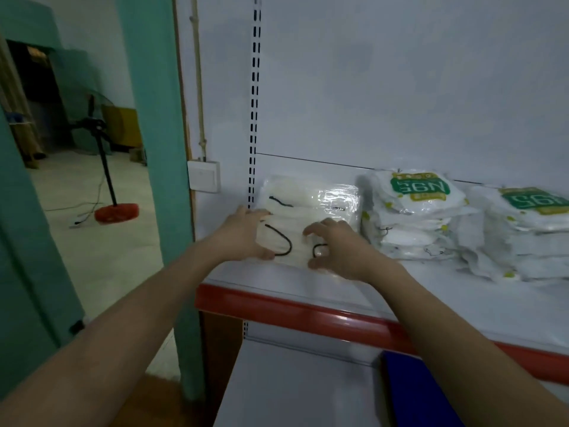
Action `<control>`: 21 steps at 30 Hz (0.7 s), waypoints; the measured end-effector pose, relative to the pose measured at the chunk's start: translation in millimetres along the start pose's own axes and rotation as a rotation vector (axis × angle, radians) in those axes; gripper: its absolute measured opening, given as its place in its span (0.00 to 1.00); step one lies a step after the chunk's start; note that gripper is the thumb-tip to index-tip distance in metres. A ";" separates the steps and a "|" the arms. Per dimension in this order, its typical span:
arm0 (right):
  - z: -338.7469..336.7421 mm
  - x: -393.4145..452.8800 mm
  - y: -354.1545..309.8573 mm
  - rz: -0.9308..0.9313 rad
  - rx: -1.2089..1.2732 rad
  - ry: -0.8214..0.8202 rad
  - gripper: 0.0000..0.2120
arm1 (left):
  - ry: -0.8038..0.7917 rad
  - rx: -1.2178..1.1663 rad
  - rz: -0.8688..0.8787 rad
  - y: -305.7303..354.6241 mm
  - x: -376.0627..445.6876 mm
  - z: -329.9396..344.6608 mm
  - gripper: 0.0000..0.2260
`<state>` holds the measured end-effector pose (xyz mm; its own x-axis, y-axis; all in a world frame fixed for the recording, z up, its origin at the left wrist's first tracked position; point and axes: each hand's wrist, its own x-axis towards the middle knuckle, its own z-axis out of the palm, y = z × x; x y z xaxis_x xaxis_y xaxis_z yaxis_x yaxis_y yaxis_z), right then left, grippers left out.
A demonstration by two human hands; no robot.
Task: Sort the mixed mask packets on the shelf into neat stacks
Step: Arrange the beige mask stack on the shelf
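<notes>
Two bare hands are seen at one stack of clear-wrapped masks (308,217) at the shelf's (462,303) left end. The left hand (243,232) is laid against its left edge, thumb at the near edge, fingers straight. The right hand (335,245) is set on top, fingers arched, grasp unclear. Glossy crinkled film and black ear loops are noted. Further right, two stacks of green-labelled packets (412,217) are recorded.
</notes>
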<state>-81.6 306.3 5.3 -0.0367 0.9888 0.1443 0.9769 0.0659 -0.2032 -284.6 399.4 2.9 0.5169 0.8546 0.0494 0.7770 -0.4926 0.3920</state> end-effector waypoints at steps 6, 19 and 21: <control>5.6 9.3 1.4 0.224 -0.068 0.130 0.48 | -0.006 -0.531 -0.048 -9.1 23.4 0.3 0.16; -1.9 39.7 11.6 0.357 -0.081 0.276 0.29 | 0.202 -0.577 -0.016 -8.9 44.6 7.8 0.29; -2.4 44.8 11.3 0.317 -0.122 0.383 0.25 | 0.270 -0.523 -0.009 -4.8 49.1 4.9 0.30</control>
<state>-71.7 351.0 11.8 0.3232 0.8361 0.4433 0.9457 -0.2686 -0.1831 -261.2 443.0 -1.0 0.3478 0.9037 0.2497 0.4645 -0.3974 0.7914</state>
